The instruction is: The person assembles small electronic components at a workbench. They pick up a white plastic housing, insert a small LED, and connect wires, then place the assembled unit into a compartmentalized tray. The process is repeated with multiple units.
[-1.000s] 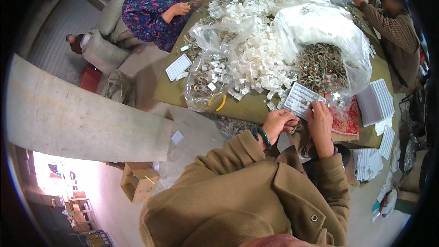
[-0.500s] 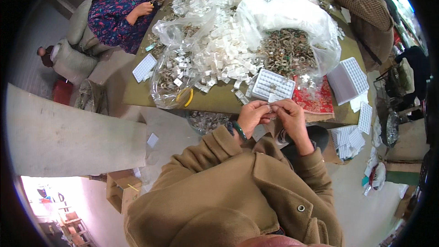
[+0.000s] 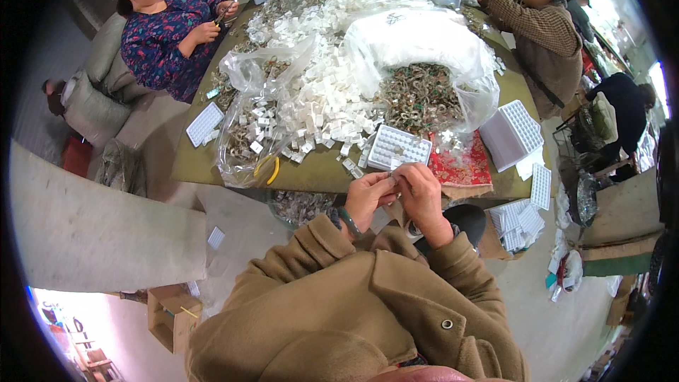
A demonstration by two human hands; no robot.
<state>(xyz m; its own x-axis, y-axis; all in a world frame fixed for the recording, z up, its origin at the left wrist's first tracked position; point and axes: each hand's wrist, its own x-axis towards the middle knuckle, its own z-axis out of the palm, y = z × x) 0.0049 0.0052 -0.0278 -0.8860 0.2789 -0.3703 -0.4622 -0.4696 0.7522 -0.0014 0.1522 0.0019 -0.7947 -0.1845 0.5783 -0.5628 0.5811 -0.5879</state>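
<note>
Just off the table's near edge, my left hand (image 3: 368, 200) and my right hand (image 3: 423, 197) meet, fingers pinched together. Something small seems to be between the fingertips; its kind cannot be made out. Right beyond them lies a white tray (image 3: 382, 153) with rows of round holes and a few small bits on it. A red patterned cloth (image 3: 463, 168) is spread beside the tray, to the right of my right hand. Farther in sit a heap of small ring-shaped pieces (image 3: 417, 95) and a large pile of small white plastic pieces (image 3: 318, 102).
A clear plastic bag (image 3: 237, 145) and a yellow curved handle (image 3: 274, 170) lie at the table's near left. Stacked white trays (image 3: 511, 134) stand on the right, with a box of trays (image 3: 516, 223) below. Two people work across the table, left and right.
The whole view has shifted, so the table appears lower and further left. My right hand's fingers have closed in over my left fingertips. A small white piece by the fingertips no longer shows.
</note>
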